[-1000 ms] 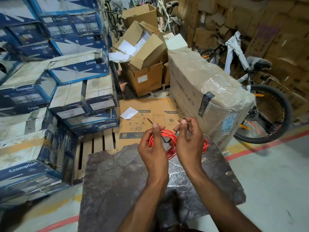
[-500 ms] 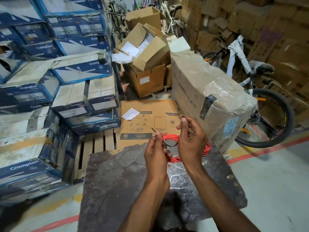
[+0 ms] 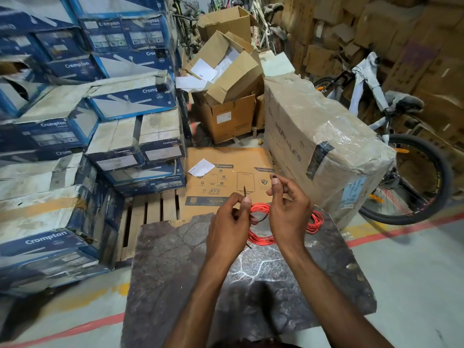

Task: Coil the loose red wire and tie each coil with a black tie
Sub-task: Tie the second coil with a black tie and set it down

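Pinching one end of the black tie (image 3: pixel 244 191) each, left hand (image 3: pixel 231 222) and right hand (image 3: pixel 288 209) loop it round the red wire coil (image 3: pixel 315 223) at the far edge of the slab (image 3: pixel 188 259), ready, I'd say, for twisting tight.

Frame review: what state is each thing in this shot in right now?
red wire, coiled, at the stone slab's far edge.
black tie, passed round the coil, ends apart, untied.
left hand, pinching one tie end.
right hand, pinching the other end.
cardboard box, flaps open.
wrapped carton, sealed in plastic.
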{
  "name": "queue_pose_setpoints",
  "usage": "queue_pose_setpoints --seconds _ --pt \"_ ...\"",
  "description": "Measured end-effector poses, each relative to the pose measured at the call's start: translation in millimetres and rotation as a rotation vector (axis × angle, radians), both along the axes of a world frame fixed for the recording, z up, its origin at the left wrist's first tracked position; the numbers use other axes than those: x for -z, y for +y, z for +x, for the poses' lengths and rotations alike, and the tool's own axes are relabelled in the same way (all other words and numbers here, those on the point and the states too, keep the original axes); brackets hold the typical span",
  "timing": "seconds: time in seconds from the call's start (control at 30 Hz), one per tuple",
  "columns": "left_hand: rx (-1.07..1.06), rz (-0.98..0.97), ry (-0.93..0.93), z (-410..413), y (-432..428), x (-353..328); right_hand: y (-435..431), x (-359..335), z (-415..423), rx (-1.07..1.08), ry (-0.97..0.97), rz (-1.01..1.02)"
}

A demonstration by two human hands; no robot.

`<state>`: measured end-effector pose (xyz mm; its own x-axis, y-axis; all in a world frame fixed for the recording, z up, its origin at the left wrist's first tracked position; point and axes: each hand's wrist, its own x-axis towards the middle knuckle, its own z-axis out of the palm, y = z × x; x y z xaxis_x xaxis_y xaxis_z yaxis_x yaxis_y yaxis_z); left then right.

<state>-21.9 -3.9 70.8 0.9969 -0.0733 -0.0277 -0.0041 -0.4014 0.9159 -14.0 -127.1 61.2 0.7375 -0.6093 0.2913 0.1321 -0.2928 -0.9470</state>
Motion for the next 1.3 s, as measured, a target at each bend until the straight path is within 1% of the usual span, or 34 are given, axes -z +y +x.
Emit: queue_pose_setpoints --seconds 0.03,0.07,0.13,0.23,0.3,0.43,0.53,0.63,0.77,0.83,0.97,1.03,1.13,1.2,1.3 --pt "0.014 0.041 0.005 3 1 -3 2 -1 -1 -0.007 -0.002 -0.001" --pt "0.02 0.043 0.009 5 1 -6 3 -2 -1 -0.012 -0.005 -0.005" --pt "0.015 -0.013 -0.005 7 -3 -10 5 -4 0 -0.018 -0.011 -0.011" --pt "0.027 0.01 -0.108 9 -9 -11 9 -1 1 -0.007 -0.016 0.017" --pt "0.009 -0.037 -0.13 9 -13 -7 12 -1 1 0.0 -0.017 0.05" --pt "-0.119 -0.172 -0.082 3 -23 -9 17 -4 2 0.0 -0.037 0.07" --pt "-0.147 -0.301 -0.013 -2 -27 -12 15 -5 4 0.032 -0.046 0.086" --pt "-0.185 -0.338 0.047 -3 -27 -15 17 -5 1 0.024 -0.052 0.1" --pt "-0.252 -0.446 0.098 -3 -26 -16 20 -9 0 0.011 -0.055 0.148" --pt "-0.276 -0.489 0.098 -4 -23 -17 20 -12 -1 -0.036 -0.014 0.203" --pt "-0.315 -0.527 0.067 -6 -19 -21 18 -16 -11 -0.187 0.081 0.376" --pt "-0.315 -0.539 0.06 -8 -17 -23 14 -17 -12 -0.232 0.105 0.393" --pt "-0.31 -0.54 0.046 -9 -14 -25 3 -19 -15 -0.339 0.145 0.484" --pt "-0.316 -0.556 0.055 -9 -11 -27 -3 -20 -18 -0.404 0.184 0.501" --pt "-0.31 -0.589 0.085 -12 -6 -33 -10 -25 -22 -0.469 0.193 0.551"
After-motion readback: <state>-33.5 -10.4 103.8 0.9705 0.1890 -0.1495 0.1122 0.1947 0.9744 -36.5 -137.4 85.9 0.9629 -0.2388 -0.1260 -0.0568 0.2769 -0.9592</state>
